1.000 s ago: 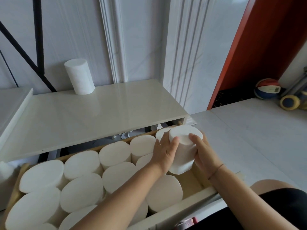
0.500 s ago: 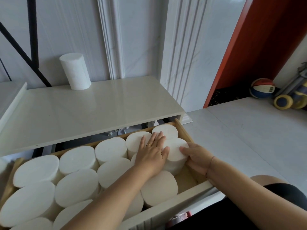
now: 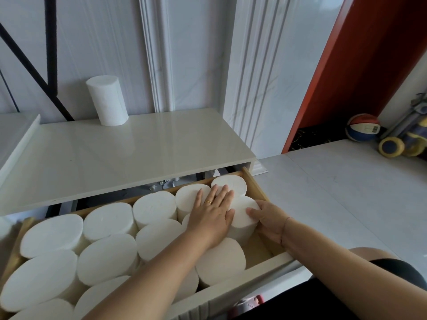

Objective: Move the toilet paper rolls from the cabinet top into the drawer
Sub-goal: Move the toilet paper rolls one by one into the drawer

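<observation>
The open wooden drawer [image 3: 258,188] is packed with several white toilet paper rolls standing on end. One roll [image 3: 245,212] stands near the drawer's right side. My left hand [image 3: 213,211] lies flat, fingers spread, on top of it and its neighbours. My right hand [image 3: 269,219] cups that roll's right side, thumb on its top edge. A single roll [image 3: 107,100] stands upright on the cream cabinet top [image 3: 115,153], at the back by the wall.
A raised white ledge [image 3: 16,135] borders the cabinet top on the left. The wall with white mouldings is close behind. On the floor at the right lie a ball [image 3: 363,127] and a yellow-wheeled toy [image 3: 403,142] beside a red panel [image 3: 360,54].
One second ago both hands held the roll above the drawer's right end. It has since gone down among the others, and my left hand has flattened on top.
</observation>
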A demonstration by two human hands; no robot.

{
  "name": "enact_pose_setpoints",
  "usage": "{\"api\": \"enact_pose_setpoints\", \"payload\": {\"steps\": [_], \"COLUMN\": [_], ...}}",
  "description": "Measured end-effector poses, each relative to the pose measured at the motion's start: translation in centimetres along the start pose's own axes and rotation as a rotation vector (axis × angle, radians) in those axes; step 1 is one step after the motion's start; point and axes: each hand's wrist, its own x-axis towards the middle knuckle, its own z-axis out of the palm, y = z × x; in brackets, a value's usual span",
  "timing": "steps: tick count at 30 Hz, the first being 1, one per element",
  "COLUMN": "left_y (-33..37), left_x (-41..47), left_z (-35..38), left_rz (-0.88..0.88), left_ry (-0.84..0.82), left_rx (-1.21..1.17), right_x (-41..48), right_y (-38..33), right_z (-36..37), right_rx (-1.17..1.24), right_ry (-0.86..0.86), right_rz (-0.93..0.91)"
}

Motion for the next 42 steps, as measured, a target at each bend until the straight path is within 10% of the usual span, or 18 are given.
{"api": "enact_pose_setpoints", "payload": {"steps": [9, 23, 42], "left_y": [-4.7, -12.7, -16.8], "left_x": [-1.9, -6.4, -6.3], "left_z": [-0.7, -3.1, -3.8], "left_rz": [0.156, 0.038, -0.467], "left_ry": [-0.003, 0.163, 0.388], "left_rx": [0.08, 0.147, 0.1], "right_x": [-0.9, 3.8, 19.6], "right_y": [-0.4, -10.3, -24.6], "right_z": [1.7, 12.5, 32.1], "right_rx": [-0.741, -0.505, -0.236], "right_ry": [0.219, 0.242, -0.072], "right_rz": [-0.352, -0.76, -0.709]}}
